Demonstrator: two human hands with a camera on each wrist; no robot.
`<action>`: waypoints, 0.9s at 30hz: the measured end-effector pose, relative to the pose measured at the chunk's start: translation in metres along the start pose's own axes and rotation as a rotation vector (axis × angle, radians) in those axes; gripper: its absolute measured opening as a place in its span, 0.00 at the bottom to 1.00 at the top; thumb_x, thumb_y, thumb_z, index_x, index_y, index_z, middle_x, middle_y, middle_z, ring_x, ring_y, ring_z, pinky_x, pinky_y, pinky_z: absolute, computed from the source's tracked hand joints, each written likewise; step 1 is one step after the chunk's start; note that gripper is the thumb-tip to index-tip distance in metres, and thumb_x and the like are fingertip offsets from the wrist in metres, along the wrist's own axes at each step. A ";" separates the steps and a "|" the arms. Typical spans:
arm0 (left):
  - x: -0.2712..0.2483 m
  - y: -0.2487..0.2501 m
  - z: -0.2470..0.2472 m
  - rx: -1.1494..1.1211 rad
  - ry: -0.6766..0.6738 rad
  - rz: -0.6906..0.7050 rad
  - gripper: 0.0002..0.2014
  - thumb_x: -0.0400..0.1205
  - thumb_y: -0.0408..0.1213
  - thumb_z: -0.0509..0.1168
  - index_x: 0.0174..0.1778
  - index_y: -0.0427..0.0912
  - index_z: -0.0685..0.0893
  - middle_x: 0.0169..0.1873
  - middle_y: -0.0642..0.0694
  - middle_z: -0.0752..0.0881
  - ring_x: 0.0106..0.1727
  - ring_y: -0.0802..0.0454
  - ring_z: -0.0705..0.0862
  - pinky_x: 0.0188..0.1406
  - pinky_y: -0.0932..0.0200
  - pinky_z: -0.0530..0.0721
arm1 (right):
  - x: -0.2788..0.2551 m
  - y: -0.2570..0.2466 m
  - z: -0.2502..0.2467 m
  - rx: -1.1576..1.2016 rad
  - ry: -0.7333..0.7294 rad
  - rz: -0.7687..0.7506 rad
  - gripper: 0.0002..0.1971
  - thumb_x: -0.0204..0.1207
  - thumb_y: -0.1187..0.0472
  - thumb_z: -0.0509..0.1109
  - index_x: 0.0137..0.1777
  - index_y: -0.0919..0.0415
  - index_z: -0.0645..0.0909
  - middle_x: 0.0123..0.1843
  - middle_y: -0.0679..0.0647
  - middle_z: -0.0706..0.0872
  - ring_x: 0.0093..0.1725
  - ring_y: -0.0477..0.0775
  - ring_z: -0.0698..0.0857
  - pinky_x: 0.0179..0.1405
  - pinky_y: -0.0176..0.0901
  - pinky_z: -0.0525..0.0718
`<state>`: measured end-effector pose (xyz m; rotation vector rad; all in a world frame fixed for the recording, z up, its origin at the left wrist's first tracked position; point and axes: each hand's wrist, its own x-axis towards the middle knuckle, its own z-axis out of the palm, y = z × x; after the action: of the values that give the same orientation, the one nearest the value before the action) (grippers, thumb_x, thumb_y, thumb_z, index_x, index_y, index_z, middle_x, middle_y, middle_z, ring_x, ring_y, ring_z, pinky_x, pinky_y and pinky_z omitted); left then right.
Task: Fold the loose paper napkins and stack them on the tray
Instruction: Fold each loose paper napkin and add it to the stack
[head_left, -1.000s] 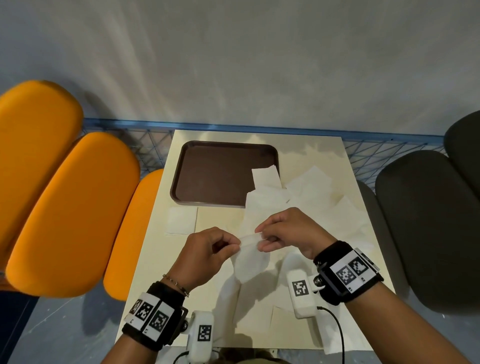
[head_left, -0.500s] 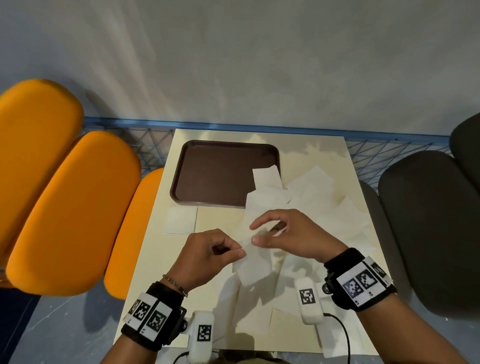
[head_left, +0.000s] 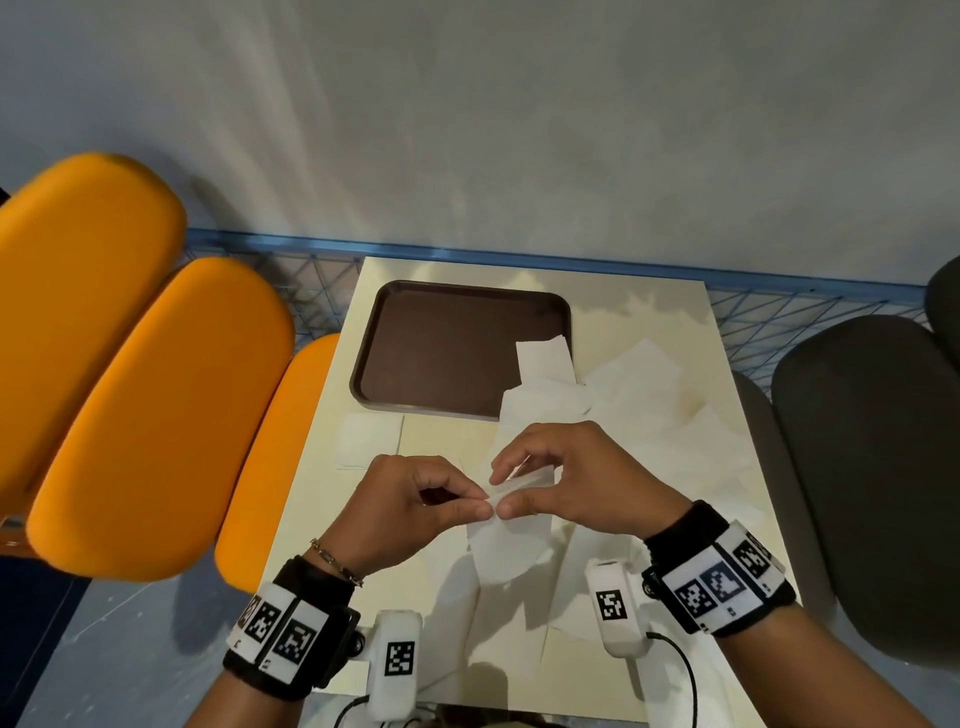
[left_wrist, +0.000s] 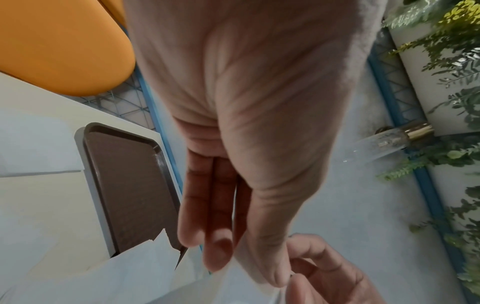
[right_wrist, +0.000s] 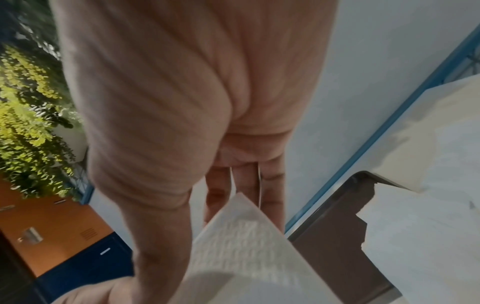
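Observation:
Both hands hold one white paper napkin (head_left: 506, 545) in the air above the table's near half. My left hand (head_left: 415, 509) pinches its upper edge between thumb and forefinger. My right hand (head_left: 571, 483) pinches the same edge right beside it, thumb under, fingers arched over. The napkin (right_wrist: 249, 253) hangs down from the pinch. A dark brown tray (head_left: 447, 348) lies at the table's far left, with one napkin (head_left: 543, 356) overlapping its right rim. Several loose napkins (head_left: 649, 415) are strewn over the table's right side.
A flat napkin (head_left: 369, 441) lies just in front of the tray. Orange seats (head_left: 156, 405) stand left of the cream table (head_left: 322, 499), dark grey seats (head_left: 862, 467) to the right. A blue mesh rail (head_left: 519, 257) and a grey wall are behind.
My right hand has drawn in toward the left hand until the two pinches meet on the napkin's edge. The hanging napkin has shifted slightly.

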<state>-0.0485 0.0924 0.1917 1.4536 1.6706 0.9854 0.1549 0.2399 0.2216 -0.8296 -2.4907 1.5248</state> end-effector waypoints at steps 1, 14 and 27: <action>-0.001 0.001 -0.001 -0.002 0.003 -0.001 0.11 0.74 0.52 0.79 0.48 0.54 0.97 0.42 0.63 0.93 0.45 0.58 0.92 0.45 0.67 0.88 | 0.000 -0.002 0.000 -0.021 -0.010 -0.004 0.15 0.67 0.47 0.90 0.52 0.42 0.93 0.55 0.39 0.92 0.52 0.45 0.91 0.59 0.50 0.90; -0.005 0.011 -0.002 -0.305 0.167 -0.141 0.11 0.75 0.40 0.81 0.52 0.45 0.96 0.41 0.48 0.95 0.42 0.46 0.94 0.42 0.58 0.92 | 0.003 -0.004 -0.001 0.048 0.025 0.068 0.08 0.73 0.47 0.87 0.45 0.49 0.96 0.44 0.39 0.95 0.47 0.43 0.92 0.51 0.38 0.86; -0.003 0.013 0.022 -0.610 0.539 -0.326 0.07 0.80 0.32 0.78 0.53 0.43 0.96 0.46 0.48 0.96 0.46 0.49 0.94 0.38 0.58 0.92 | 0.009 -0.003 0.006 0.240 0.241 0.075 0.05 0.76 0.55 0.85 0.51 0.49 0.96 0.49 0.41 0.96 0.51 0.44 0.94 0.51 0.36 0.88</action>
<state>-0.0230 0.0923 0.1935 0.5212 1.6687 1.6024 0.1441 0.2387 0.2198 -1.0066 -2.0826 1.5989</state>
